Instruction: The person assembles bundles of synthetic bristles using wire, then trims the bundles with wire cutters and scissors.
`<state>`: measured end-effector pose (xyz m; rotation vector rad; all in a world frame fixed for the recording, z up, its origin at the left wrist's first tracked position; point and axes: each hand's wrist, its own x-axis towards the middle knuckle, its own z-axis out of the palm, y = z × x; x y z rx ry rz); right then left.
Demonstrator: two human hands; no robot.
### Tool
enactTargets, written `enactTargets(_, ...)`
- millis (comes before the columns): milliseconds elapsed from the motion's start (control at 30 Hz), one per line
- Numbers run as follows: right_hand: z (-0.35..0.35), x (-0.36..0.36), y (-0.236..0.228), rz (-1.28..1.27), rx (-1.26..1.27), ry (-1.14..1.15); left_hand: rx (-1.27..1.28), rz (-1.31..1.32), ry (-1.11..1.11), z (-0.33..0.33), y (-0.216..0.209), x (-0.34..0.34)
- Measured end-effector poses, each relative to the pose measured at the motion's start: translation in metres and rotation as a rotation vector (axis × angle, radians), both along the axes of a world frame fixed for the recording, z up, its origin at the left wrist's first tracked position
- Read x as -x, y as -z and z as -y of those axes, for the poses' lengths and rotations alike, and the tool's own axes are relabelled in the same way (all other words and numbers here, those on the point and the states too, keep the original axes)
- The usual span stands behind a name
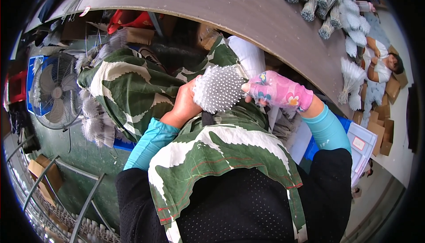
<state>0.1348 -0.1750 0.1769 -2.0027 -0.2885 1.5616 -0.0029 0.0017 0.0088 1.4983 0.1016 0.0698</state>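
Above my lap, my left hand (pixel 184 100) is closed around the side of a round bundle of thin brushes (pixel 219 89). Many small shiny tips and whitish bristles face up from it. A pink flowered glove with bare fingertips covers my right hand (pixel 279 91). Its thumb and forefinger come together at the bundle's right edge; whatever lies between them is too small to make out. Under both hands spreads a green and white camouflage apron (pixel 230 148). Most of the bundle's lower part is hidden.
A brown table (pixel 248 6) runs across the front, with several wire-stemmed bundles (pixel 325 4) at its far right. A standing fan (pixel 57 93) and a metal rack (pixel 88 194) are to the left. Right are a white crate (pixel 361 148), cardboard boxes (pixel 378 132) and another person (pixel 383 63).
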Motion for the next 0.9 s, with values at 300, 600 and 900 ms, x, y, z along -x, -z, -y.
enactTargets(300, -0.003, -0.012, -0.023, -0.024, 0.007, 0.046, 0.149, -0.120, 0.197, -0.015, -0.015, -0.007)
enactTargets(600, -0.013, -0.021, -0.019, 0.037, -0.046, -0.048, 0.137, -0.148, 0.235, -0.019, -0.011, -0.009)
enactTargets(900, -0.013, -0.029, -0.016, 0.122, 0.048, -0.128, 0.094, -0.139, 0.225, -0.022, -0.013, -0.010)
